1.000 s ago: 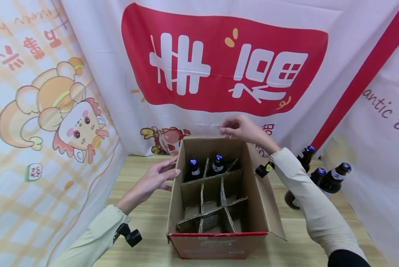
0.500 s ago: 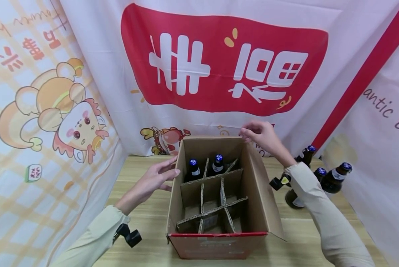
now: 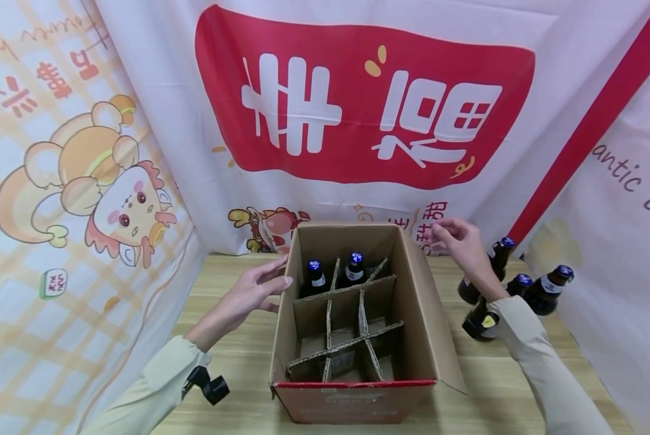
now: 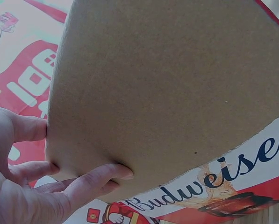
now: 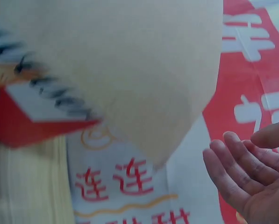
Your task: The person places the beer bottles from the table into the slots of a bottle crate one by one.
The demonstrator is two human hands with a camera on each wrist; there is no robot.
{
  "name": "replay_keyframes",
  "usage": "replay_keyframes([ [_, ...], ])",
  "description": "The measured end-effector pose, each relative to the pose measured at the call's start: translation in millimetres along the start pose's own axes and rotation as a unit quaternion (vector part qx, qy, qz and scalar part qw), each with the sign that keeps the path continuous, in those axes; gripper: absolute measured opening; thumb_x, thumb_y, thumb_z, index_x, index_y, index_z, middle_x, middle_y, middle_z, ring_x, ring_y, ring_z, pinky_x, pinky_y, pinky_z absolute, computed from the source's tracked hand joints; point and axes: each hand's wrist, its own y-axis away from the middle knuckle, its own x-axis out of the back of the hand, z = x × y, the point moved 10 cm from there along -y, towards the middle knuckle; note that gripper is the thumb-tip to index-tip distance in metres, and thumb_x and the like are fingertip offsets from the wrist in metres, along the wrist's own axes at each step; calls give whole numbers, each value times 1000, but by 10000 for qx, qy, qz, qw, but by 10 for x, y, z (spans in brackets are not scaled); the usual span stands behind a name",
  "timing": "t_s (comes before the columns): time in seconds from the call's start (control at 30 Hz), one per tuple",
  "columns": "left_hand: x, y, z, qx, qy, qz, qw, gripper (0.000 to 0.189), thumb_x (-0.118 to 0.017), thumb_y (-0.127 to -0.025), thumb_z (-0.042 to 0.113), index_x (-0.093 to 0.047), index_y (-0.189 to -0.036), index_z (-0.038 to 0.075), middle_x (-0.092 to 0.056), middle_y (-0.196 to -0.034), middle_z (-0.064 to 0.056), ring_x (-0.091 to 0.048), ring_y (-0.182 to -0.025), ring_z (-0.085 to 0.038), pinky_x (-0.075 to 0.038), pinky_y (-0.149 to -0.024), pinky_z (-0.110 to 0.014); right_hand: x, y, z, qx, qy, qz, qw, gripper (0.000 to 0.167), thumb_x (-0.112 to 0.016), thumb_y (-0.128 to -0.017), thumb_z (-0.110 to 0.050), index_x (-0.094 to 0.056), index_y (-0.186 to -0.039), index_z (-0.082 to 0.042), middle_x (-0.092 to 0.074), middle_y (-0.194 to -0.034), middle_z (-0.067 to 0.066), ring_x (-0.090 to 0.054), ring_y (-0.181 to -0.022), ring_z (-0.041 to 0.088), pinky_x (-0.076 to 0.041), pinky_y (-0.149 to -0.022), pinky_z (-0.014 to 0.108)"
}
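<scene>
An open-topped cardboard box (image 3: 414, 314) stands before me, a cardboard divider (image 3: 347, 347) splitting it into cells. Two dark bottles with blue caps, a left one (image 3: 317, 281) and a right one (image 3: 354, 269), stand upright in its far row. My left hand (image 3: 249, 294) rests against the box's left side; in the left wrist view its fingertips (image 4: 123, 171) touch the brown flap (image 4: 167, 84) above the Budweiser lettering. Loosely bent and holding nothing, my right hand (image 3: 463, 251) hovers right of the box's far corner, near the loose bottles.
Several dark bottles (image 3: 542, 297) with blue caps stand on the wooden table (image 3: 504, 393) to the right, partly hidden by my right arm. The box's right flap (image 3: 446, 344) slants outward. A printed cloth (image 3: 314, 199) hangs behind the box.
My right hand has moved right and down, from above the box's far edge towards the loose bottles. The left hand and the box have stayed in place.
</scene>
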Motion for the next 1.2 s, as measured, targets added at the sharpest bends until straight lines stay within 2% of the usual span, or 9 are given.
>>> replay_keyframes([
  [0.13,-14,4,15,-72,54,-73,9999,73,-62,-105,22,-24,-167,10,-31,-167,-25,-50,-139,-49,-65,-87,-43,220,79,175,-373,502,231,9978,33,-59,-108,-23,-62,-123,7,-75,-92,-15,-75,-86,7,-63,-77,19],
  [0.27,-19,-6,7,-82,96,-97,9999,74,-62,-105,22,-24,-167,9,-32,-166,-26,-49,-139,-50,-65,-88,-44,459,171,323,-660,1289,553,9879,36,-56,-110,-22,-63,-126,9,-78,-102,6,-72,-82,0,-60,-73,14],
  [0.37,-17,-11,1,-61,109,-87,9999,74,-62,-105,22,-24,-167,9,-32,-166,-26,-49,-139,-50,-65,-89,-44,628,267,375,-691,2093,774,9723,33,-56,-109,-21,-66,-123,7,-76,-111,23,-64,-77,-6,-55,-67,11],
  [0.47,-16,-11,2,-34,116,-75,9999,74,-62,-105,22,-24,-167,9,-31,-167,-27,-49,-139,-50,-65,-89,-44,777,387,364,-580,2889,961,9508,31,-58,-107,-22,-70,-118,4,-74,-109,26,-61,-79,0,-48,-63,11],
  [0.67,-11,-12,15,-39,93,-50,9999,74,-63,-105,23,-25,-167,10,-31,-167,-26,-50,-139,-49,-65,-89,-43,964,578,179,60,4064,1382,9032,25,-60,-104,-15,-73,-110,5,-74,-102,29,-69,-87,42,-56,-69,46],
  [0.83,-11,-26,13,-38,85,-37,9999,73,-62,-105,23,-25,-167,11,-30,-168,-25,-50,-140,-48,-65,-88,-43,1053,639,298,-470,4601,737,8836,29,-60,-97,-10,-65,-113,15,-67,-108,39,-64,-82,53,-52,-67,65],
  [0.93,-6,-29,-1,-3,85,-7,10000,73,-63,-105,23,-26,-167,11,-31,-167,-25,-50,-140,-48,-65,-89,-43,1077,702,415,-730,4623,490,8823,45,-63,-91,-3,-52,-127,22,-62,-100,44,-62,-77,54,-52,-65,65],
  [1.07,6,-17,-13,19,25,35,10000,73,-63,-105,24,-26,-167,12,-31,-167,-24,-50,-139,-47,-64,-88,-42,1105,783,507,-1130,4218,547,8979,66,-65,-95,-3,-31,-144,23,-56,-108,49,-58,-89,56,-51,-70,64],
  [1.2,10,-15,-20,26,-7,42,10000,73,-63,-105,25,-26,-167,12,-31,-168,-24,-50,-140,-47,-64,-89,-43,1135,821,557,-1185,3816,849,9127,63,-74,-96,-12,-39,-138,20,-52,-124,48,-51,-108,60,-48,-85,66],
])
